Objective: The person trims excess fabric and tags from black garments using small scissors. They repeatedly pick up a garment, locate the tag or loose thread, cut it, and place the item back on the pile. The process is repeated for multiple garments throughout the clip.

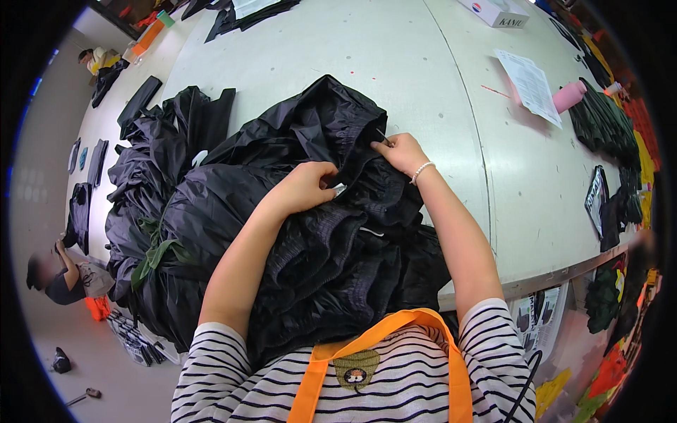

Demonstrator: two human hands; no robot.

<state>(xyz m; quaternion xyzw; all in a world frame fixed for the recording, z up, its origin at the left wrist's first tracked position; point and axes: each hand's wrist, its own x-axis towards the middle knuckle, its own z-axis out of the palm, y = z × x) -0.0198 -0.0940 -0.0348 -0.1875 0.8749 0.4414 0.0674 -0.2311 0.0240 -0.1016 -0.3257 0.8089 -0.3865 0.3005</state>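
A black garment of thin, shiny fabric with a gathered elastic waistband lies across the pile before me. My left hand is closed on the edge of its waistband, beside a small white label. Just to the right, my right hand pinches a thin, metal-looking tool against the far edge of the band; most of the tool is hidden by the fingers. Under both wrists more black garments with gathered waistbands are stacked, reaching to my body.
A dark green strip ties the bundle at left. The white table carries a paper sheet, a pink thread cone, a white box and dark garments at right. Two other people are at far left.
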